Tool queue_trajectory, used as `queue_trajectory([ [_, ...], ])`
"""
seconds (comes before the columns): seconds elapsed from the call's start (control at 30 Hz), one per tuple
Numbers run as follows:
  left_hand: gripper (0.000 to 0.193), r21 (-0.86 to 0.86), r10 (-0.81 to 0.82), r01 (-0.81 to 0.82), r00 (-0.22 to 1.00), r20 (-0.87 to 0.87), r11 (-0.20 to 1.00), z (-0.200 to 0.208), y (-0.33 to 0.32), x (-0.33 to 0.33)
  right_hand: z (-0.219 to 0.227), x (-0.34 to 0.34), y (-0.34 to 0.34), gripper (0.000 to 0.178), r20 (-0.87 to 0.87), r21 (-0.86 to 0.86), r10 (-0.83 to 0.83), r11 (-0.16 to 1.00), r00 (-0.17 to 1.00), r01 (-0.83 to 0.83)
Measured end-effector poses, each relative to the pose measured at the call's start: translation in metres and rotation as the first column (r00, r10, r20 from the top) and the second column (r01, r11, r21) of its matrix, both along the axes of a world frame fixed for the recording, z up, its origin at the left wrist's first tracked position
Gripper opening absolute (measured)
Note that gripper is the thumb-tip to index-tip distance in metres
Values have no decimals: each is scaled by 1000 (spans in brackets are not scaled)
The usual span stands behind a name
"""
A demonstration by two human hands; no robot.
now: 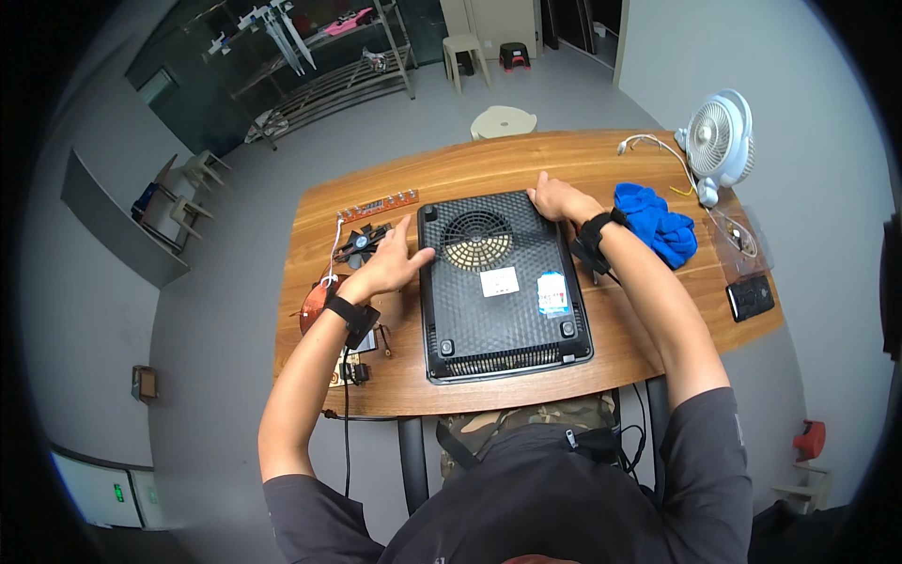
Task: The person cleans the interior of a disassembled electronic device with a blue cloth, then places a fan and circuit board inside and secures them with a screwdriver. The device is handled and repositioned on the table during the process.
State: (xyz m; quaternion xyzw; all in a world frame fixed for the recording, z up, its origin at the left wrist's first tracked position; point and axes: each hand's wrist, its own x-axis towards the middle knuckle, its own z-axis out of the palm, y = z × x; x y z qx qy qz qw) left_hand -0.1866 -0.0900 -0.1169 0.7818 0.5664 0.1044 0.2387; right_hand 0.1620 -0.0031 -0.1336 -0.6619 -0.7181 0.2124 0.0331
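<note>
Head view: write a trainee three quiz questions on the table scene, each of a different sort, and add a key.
1. Multiple choice. Which thing lies to the right of the black case?
A) the orange strip
B) the blue cloth
C) the small black fan

2. True or false. The round grille is toward the far end of the black case.

3. Fill in the gap. The hand at the far right corner of the black case is the person's ____ hand.

Key: 1. B. 2. True. 3. Right; the right hand is at that corner.
</note>
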Motion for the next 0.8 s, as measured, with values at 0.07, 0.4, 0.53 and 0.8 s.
queue_trajectory([
  [0.07, 92, -116, 66, -56, 994, 90, 992, -8, 1, -5, 0, 2, -1, 59, -4, 32, 29, 999, 1000, -29],
  [0.4, 77, -419, 365, -180, 832, 418, 890, 16, -15, 20, 2, 6, -2, 34, 28, 86, 0, 996, 1000, -2],
  [0.53, 70, -437, 306, -93, 839, 450, 895, 32, -8, 20, -4, 15, 3, 35, -11, 129, -6, 992, 1000, 8],
  [0.8, 50, -316, 231, -62, 815, 531, 947, 97, -15, 42, 97, -5, -37, 42, 125, 439, 47, 893, 991, -98],
])
